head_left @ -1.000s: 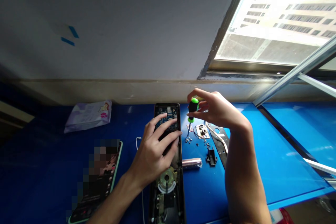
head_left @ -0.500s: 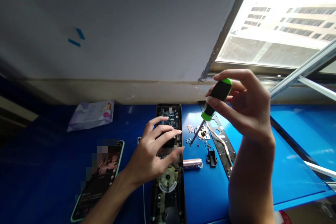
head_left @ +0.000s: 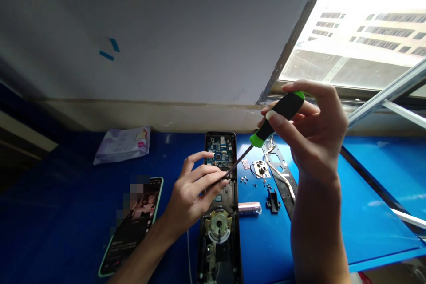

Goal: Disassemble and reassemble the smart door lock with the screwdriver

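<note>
From my end: the long black housing (head_left: 229, 195) sits on the blue table (head_left: 266, 248), long axis running near to far, directly under my left hand (head_left: 191, 191) and down-left of my right (head_left: 313, 128). Left is the nearer hand, reaching over the housing's left wall at mid-length. Right is raised off to the side, fingers wrapped on the screwdriver (head_left: 282, 108): black grip, bright green ends, thin metal shaft slanting down-left across the housing's right rim. Tip ends at the left thumb and a fingertip, which nearly meet; can't tell if they pinch it or something tiny on it. Left index stretches toward the blue circuit board (head_left: 226, 157) at the far end. Nearer me in the housing: a round, brassy disc (head_left: 219, 223) over a pale arc. Housing is a shallow, rounded-corner tray, slightly glossy. Right of it: loose small screws (head_left: 244, 179), a shiny pink-wrapped cylinder (head_left: 249, 208) just beside the wall, a matte black bracket (head_left: 273, 203), and a flat perforated plate (head_left: 284, 193) with a whitish cable (head_left: 282, 179) across it.
</note>
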`<state>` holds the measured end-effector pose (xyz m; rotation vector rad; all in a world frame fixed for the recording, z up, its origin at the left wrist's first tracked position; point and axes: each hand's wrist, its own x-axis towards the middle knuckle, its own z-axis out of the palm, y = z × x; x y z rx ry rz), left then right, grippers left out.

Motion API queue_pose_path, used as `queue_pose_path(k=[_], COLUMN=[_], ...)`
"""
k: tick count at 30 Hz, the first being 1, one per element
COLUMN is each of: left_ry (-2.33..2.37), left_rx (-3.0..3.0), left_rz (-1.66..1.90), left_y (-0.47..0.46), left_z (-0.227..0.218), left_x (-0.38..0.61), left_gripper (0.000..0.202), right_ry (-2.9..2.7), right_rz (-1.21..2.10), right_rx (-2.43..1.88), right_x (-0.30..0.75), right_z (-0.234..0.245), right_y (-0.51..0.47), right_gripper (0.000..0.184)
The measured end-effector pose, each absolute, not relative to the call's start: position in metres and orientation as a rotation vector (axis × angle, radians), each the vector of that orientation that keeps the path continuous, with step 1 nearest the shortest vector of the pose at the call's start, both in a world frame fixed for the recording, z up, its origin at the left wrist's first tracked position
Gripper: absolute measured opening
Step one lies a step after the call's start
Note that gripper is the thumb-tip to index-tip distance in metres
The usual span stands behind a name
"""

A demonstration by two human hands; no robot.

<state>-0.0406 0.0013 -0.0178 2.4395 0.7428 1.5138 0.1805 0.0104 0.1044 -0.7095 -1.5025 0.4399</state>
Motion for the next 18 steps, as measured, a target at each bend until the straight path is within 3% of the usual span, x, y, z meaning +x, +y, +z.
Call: queue_pose_path(k=[18], left_ry=[0.834], left_rx=[2.382], left_rz=[1.518], left_y=[-0.0003], left_z=[-0.0153], left_x=[-0.0480], left_gripper=[0.017], right_ry=[-1.575], right_rz=[0.378], right_rx=[-0.595], right_x=[0.1725], right_z=[0.0949], right_y=[0.0178], right_gripper=[0.045])
